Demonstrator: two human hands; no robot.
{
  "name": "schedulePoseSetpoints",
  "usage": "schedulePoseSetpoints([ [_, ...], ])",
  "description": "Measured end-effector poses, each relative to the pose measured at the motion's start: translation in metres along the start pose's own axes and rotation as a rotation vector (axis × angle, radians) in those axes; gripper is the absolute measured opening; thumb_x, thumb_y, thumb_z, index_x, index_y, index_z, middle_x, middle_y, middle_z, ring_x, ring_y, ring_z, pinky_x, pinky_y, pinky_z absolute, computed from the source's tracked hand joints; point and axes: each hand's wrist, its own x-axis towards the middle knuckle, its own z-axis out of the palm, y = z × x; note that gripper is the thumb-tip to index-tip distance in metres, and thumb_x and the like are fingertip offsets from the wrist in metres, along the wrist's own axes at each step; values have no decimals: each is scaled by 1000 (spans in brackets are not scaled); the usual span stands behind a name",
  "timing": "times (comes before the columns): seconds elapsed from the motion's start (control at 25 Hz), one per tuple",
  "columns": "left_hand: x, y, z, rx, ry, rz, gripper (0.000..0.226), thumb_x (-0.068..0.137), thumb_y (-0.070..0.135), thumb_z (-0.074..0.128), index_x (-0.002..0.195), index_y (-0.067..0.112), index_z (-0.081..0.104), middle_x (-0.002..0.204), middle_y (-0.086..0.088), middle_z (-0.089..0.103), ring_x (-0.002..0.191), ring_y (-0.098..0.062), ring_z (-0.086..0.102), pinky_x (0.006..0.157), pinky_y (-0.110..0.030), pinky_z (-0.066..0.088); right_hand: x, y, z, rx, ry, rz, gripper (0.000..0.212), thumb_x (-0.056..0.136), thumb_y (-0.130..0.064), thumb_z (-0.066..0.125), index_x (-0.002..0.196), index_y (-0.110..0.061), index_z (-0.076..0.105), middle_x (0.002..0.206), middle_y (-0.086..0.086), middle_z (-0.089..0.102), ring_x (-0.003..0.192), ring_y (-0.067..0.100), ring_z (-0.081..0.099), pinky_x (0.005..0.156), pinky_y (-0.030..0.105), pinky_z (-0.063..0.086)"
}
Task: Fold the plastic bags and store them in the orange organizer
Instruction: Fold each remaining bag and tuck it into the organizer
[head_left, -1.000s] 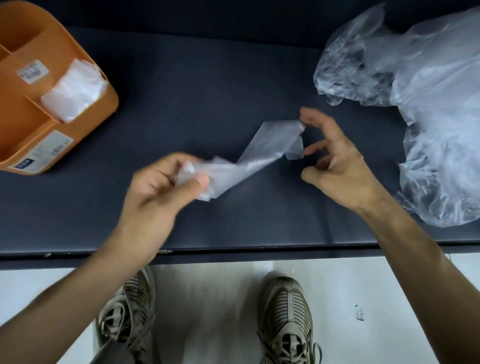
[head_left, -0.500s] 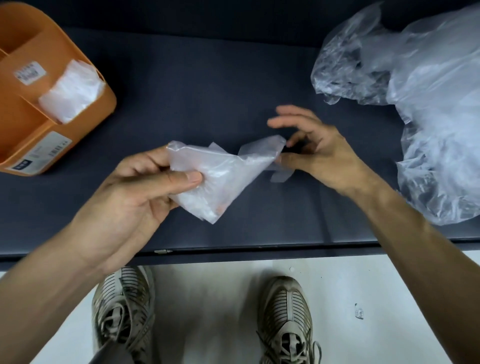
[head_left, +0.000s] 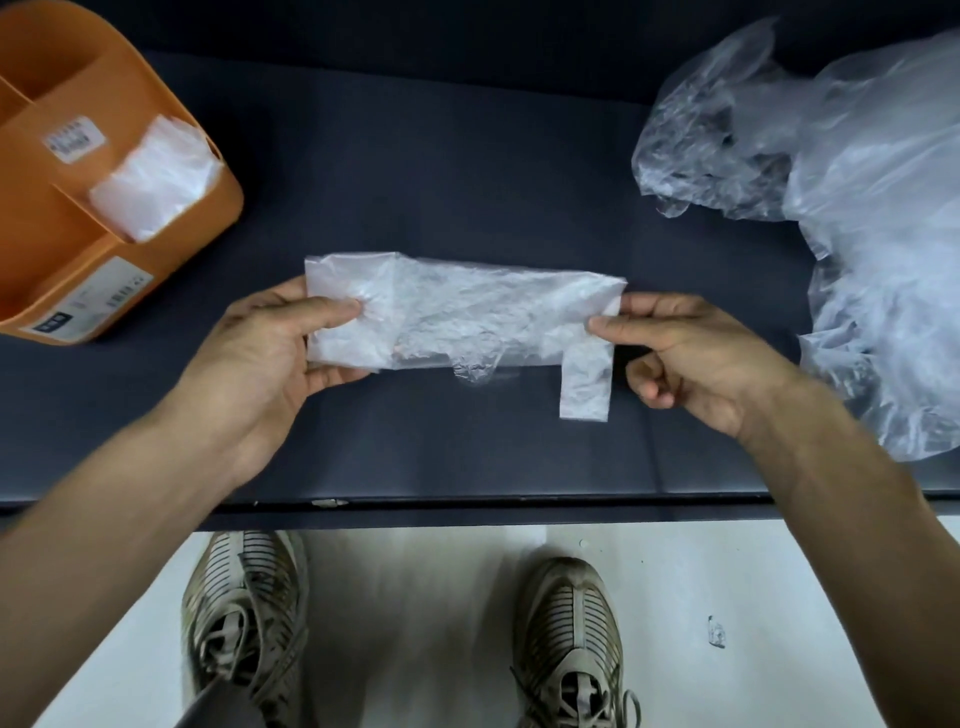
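Observation:
A clear plastic bag (head_left: 467, 312) is stretched into a long strip over the middle of the dark table. My left hand (head_left: 270, 348) grips its left end, thumb on top. At the right end my right hand (head_left: 691, 353) pinches the bag between thumb and forefinger, and a handle loop hangs down beside it. The orange organizer (head_left: 47, 249) stands at the far left. Folded clear bags (head_left: 156, 179) fill its near right compartment.
A heap of loose clear plastic bags (head_left: 841, 208) lies at the right of the dark table (head_left: 467, 171). The table's front edge runs below my hands. Beneath it my two shoes stand on a white floor.
The bag was bunched in my left hand. My hands have moved apart and pulled it out into a flat, long strip.

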Motion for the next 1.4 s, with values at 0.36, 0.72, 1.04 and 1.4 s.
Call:
schedulePoseSetpoints([
  [0.36,-5,13,-3,-134,-114,208,14,85,15,62,92,23,71,107,2,73,105,-16,70,88,-32,57,3,-24,-2,607,-92,-759,29,81,9,62,91,-17,65,81,-1,63,90,16,58,93,33,47],
  [0.72,9,-18,1,164,87,9,19,89,6,68,80,19,77,87,0,78,79,-18,72,57,-23,56,15,6,17,391,344,-169,37,84,10,68,107,-17,60,95,5,69,73,14,68,64,29,58],
  [1.04,0,-7,3,168,-127,432,29,86,10,68,80,36,78,85,14,75,88,-3,67,85,-18,50,31,-9,11,370,299,-432,60,68,19,48,114,-18,57,64,-7,48,64,6,49,69,23,47],
  [1.4,1,-51,-19,1166,-286,1178,40,78,-4,49,88,18,81,116,8,72,109,-15,62,89,-35,45,26,6,-18,734,196,-465,82,46,20,33,115,-18,55,92,0,71,80,22,72,97,35,53],
])
